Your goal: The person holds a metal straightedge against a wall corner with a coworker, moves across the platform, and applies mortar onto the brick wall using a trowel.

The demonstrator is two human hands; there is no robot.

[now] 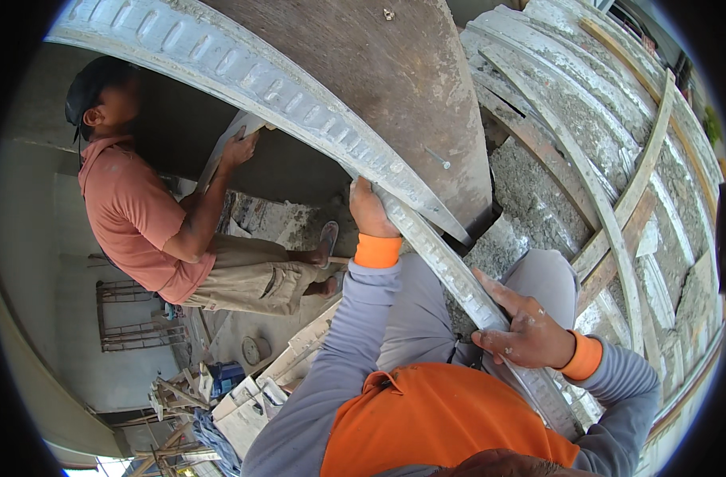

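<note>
A long, narrow, pale grey metal strip (440, 260) with mortar smears slants across my body. My left hand (371, 211) is closed round its upper part, close under a broad ribbed metal beam (256, 83). Lower down, my right hand (530, 330) grips the same strip between thumb and fingers, the index finger stretched along its edge. The strip's lower end runs past my orange vest (427, 413). Its upper end meets the beam's underside, and I cannot tell whether they touch.
A co-worker (144, 207) at the left holds a flat pale board (224, 147) near a grey wall. A brown panel (395, 79) with a protruding nail (438, 159) stands ahead. Crossed wooden strips (594, 203) lie over rough concrete at the right. Below left are a bucket (256, 350) and scrap wood.
</note>
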